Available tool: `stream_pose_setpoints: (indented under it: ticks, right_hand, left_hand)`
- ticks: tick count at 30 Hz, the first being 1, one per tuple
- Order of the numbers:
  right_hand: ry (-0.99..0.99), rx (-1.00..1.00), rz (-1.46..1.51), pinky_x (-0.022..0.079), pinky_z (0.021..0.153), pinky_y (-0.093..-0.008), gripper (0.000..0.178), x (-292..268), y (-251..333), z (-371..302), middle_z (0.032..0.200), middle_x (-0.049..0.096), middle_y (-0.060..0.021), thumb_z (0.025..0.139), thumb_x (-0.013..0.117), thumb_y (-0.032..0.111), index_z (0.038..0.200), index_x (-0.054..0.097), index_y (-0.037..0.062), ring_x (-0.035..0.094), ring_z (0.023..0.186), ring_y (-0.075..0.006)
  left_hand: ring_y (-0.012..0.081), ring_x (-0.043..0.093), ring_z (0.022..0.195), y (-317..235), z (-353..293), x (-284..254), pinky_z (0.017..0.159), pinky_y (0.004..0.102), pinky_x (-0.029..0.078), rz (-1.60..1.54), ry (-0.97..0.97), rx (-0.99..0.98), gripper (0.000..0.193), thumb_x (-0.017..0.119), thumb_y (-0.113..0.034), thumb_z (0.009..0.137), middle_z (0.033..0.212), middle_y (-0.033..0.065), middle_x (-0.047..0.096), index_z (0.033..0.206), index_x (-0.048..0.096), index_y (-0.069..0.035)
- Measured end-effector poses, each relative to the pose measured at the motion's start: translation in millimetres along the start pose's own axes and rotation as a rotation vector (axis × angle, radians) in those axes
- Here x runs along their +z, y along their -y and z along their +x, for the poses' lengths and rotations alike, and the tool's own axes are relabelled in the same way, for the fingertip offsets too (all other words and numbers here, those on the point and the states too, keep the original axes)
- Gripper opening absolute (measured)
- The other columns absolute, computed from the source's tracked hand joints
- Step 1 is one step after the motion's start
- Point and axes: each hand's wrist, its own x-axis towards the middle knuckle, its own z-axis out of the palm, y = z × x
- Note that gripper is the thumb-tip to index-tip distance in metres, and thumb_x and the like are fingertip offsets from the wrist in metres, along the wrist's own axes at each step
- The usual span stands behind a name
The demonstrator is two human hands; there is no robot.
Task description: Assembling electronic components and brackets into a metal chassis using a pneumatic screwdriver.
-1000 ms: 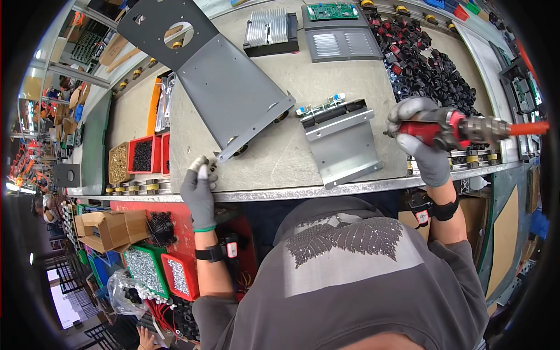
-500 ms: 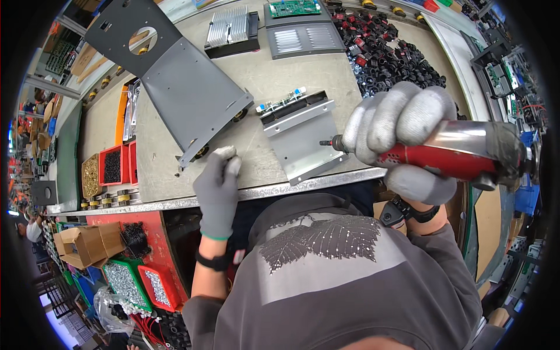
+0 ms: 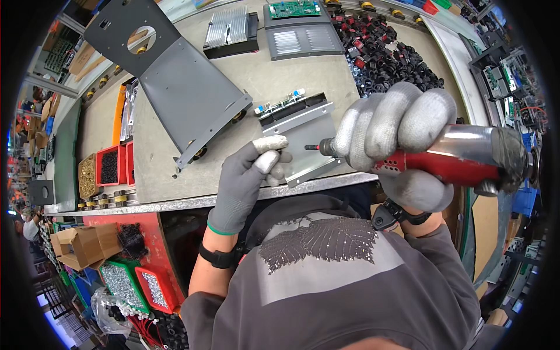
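Note:
My right hand [image 3: 402,140], in a grey-white glove, is wrapped round a red and silver power screwdriver [image 3: 455,157]. The driver's dark bit points left, its tip just beyond the fingers of my left hand [image 3: 254,175]. That gloved hand is closed in a pinch; whatever it may hold is too small or hidden to see. Under the bit lies a grey metal bracket [image 3: 309,131] with a small circuit board [image 3: 283,105] along its far edge. Left of it rests a large dark grey bent metal panel [image 3: 186,93] with a round hole.
A finned heatsink [image 3: 227,29] and a vented grey plate [image 3: 306,41] lie at the back. Black and red small parts [image 3: 385,52] are heaped at the back right. Red bins [image 3: 111,166] of dark screws stand left. A cardboard box [image 3: 81,245] sits below the bench edge.
My left hand has moved right, from beside the large panel to the bracket and the driver's bit. The screwdriver has shifted slightly left.

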Motion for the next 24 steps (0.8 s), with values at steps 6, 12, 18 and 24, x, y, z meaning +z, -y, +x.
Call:
stream_pose_setpoints:
  ticks: [6,12,18,24]
  right_hand:
    - [-0.056,-0.054,0.239,0.044,0.059,-0.037,0.025,2.6,-6.4,0.1,0.098,0.056,-0.0089,0.087,0.067,0.019,0.094,0.046,0.0094,0.051,0.058,-0.0164]
    - [-0.075,-0.012,0.213,0.045,0.061,-0.0378,0.029,4.7,-9.5,0.5,0.097,0.056,-0.0077,0.085,0.071,0.023,0.097,0.048,0.0097,0.053,0.059,-0.0165]
    - [-0.125,0.037,0.197,0.047,0.064,-0.0384,0.034,13.5,-7.3,-3.0,0.092,0.057,-0.0068,0.083,0.076,0.026,0.098,0.051,0.0097,0.054,0.061,-0.0167]
    - [-0.017,0.09,0.007,0.05,0.066,-0.0373,0.032,5.2,6.6,2.7,0.08,0.059,-0.0086,0.08,0.081,0.023,0.089,0.054,0.0075,0.059,0.064,-0.0198]
  left_hand:
    - [0.0085,0.062,0.074,-0.5,9.1,10.0,0.066,0.0224,0.053,-0.337,0.193,-0.151,0.033,0.059,-0.021,0.097,0.098,0.0085,0.068,0.121,0.061,0.001]
    - [0.0093,0.062,0.071,2.9,12.2,10.6,0.062,0.0225,0.053,-0.416,0.211,-0.193,0.037,0.059,-0.025,0.098,0.096,0.0085,0.067,0.123,0.058,0.002]
    - [0.0084,0.056,0.065,11.1,15.1,21.7,0.057,0.0217,0.048,-0.411,0.165,-0.182,0.041,0.056,-0.03,0.099,0.09,0.0072,0.065,0.122,0.057,0.004]
    - [0.0076,0.052,0.061,7.6,15.9,31.4,0.053,0.0222,0.043,-0.396,0.193,-0.189,0.043,0.052,-0.036,0.101,0.082,0.0046,0.063,0.12,0.059,0.003]
